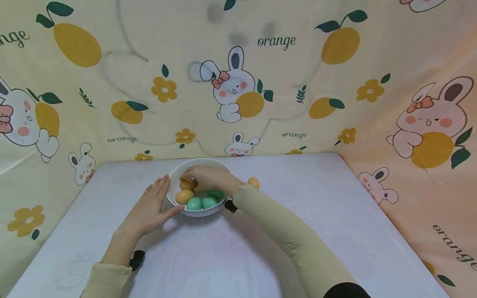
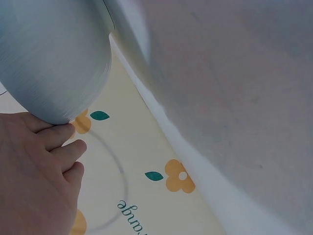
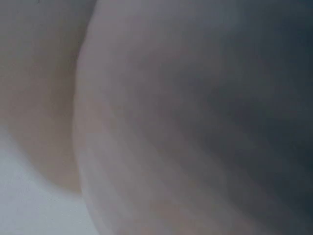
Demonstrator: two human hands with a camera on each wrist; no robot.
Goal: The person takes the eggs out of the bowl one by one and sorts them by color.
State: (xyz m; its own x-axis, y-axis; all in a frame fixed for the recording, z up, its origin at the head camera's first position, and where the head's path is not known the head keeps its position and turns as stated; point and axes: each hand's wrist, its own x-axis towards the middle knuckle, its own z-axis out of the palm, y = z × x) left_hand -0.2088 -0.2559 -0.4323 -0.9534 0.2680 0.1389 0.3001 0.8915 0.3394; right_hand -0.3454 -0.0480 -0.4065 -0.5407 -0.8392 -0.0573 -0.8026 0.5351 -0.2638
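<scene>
At left, the person's left hand (image 1: 149,209) is laid against a round white bowl (image 1: 203,213), its fingers extended along the left side and its thumb at the near rim; nothing is enclosed by them. In the left wrist view, contact of the fingers with the bowl's outer wall is seen. A black wrist device (image 1: 137,260) is worn below this hand.

The bowl is stood on the white-covered table (image 1: 193,256), near its far edge. At the left inside it, a smooth orange egg (image 1: 187,184) is grasped by the bent fingers of the right hand (image 1: 212,179), which is reached in from the right. Just nearer, a pale yellow-orange egg (image 1: 184,196) is seen, then two mint-green eggs (image 1: 201,203) side by side, and a darker green object (image 1: 215,193), partly hidden.

Farther right, outside the bowl, a yellow egg (image 1: 254,182) is partly covered by the khaki right sleeve (image 1: 290,231). The right wrist view is too blurred for detail.
</scene>
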